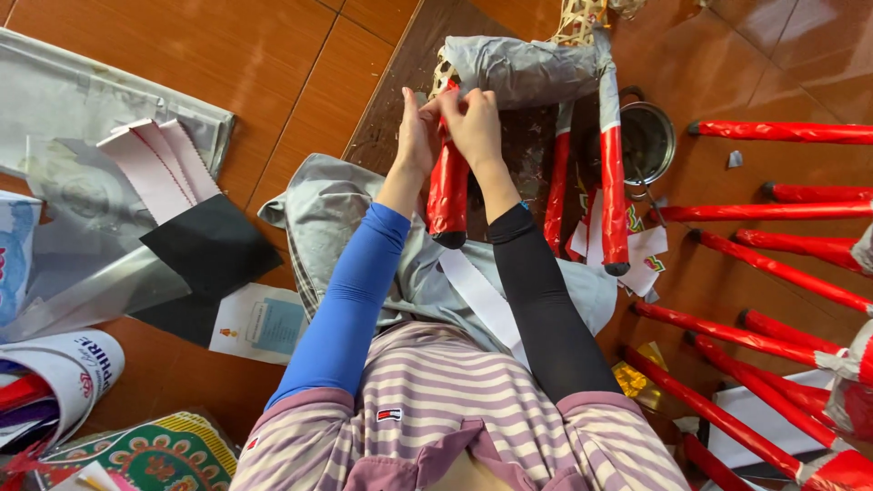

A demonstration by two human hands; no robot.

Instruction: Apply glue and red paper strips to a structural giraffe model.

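Note:
A four-legged frame figure lies in front of me on a dark board [400, 82]. Its body [523, 68] is wrapped in grey paper, and bare woven bamboo shows at its ends. Its legs are covered in shiny red paper. My left hand [416, 132] and my right hand [470, 123] both press on the top of the nearest red leg [447, 195], where red paper meets the grey body. Fingers of both hands pinch the paper there. A white paper strip [486, 305] lies across my lap on grey cloth [332, 214].
A small metal pot [647, 141] stands right of the figure. Several red-wrapped sticks [782, 132] lie on the tiled floor at right. At left are grey, pink and black paper sheets [173, 200], a card [259, 323] and rolled paper [64, 373].

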